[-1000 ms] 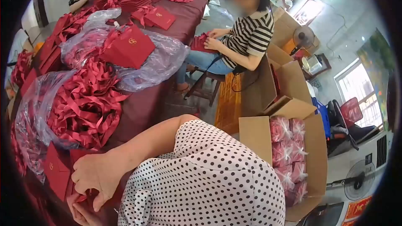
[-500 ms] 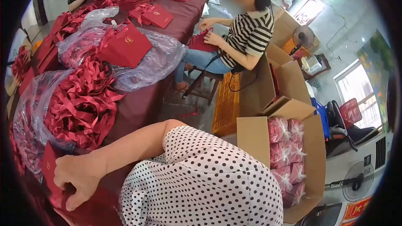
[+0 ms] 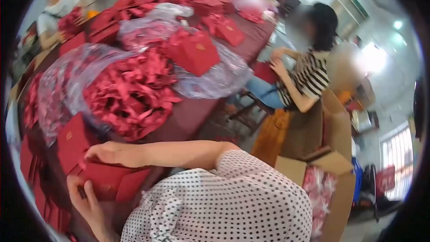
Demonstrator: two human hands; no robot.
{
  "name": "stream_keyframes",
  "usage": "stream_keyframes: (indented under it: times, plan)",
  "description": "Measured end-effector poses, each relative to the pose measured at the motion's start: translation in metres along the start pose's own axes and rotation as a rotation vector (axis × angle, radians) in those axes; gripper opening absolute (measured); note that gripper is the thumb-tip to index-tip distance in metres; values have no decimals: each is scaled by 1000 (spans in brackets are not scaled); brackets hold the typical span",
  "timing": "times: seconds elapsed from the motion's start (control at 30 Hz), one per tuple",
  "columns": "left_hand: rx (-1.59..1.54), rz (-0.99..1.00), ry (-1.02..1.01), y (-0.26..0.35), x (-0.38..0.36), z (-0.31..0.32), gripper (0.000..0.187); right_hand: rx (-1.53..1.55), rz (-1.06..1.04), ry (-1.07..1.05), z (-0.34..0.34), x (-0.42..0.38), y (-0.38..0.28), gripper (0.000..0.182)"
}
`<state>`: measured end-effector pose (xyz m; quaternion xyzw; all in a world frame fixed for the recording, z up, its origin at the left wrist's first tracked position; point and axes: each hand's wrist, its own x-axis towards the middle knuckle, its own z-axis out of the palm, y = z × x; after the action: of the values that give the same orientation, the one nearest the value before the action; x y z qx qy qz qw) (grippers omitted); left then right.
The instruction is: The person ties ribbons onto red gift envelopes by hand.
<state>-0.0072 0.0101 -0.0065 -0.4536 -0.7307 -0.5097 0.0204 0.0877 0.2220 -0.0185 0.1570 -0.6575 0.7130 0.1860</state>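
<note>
Gripping red envelope (image 3: 107, 181) now, left hand (image 3: 85, 197) beneath, right hand (image 3: 109, 153) moved flat on top.

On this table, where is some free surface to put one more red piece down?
One bare strip of dark cloth lies along the table's near edge, between the ribbon heap and the right hand. Beyond that it is crowded: plastic bags, a red bag and stacked red pieces cover it.

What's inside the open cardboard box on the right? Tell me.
The cardboard box holds clear-wrapped bundles of red items, stacked in rows. Its front wall and the polka-dot shoulder hide the lower layers.
</note>
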Motion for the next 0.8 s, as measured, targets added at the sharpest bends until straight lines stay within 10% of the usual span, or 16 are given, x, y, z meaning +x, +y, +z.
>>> stream_keyframes:
  times: [0.3,0.57,0.63,0.8]
  plan:
    - [320,58,-79,36,29,15,10,-325,193,58,-2,-7,-21,39]
    - [-77,-190,-378,21,16,36,12,-494,293,90,-22,-39,-20,40]
    - [-22,-241,-454,18,24,33,11,-726,31,159,-40,-46,-22,30]
    - [-84,-214,-364,6,16,35,11,-405,256,660,-101,-65,-63,17]
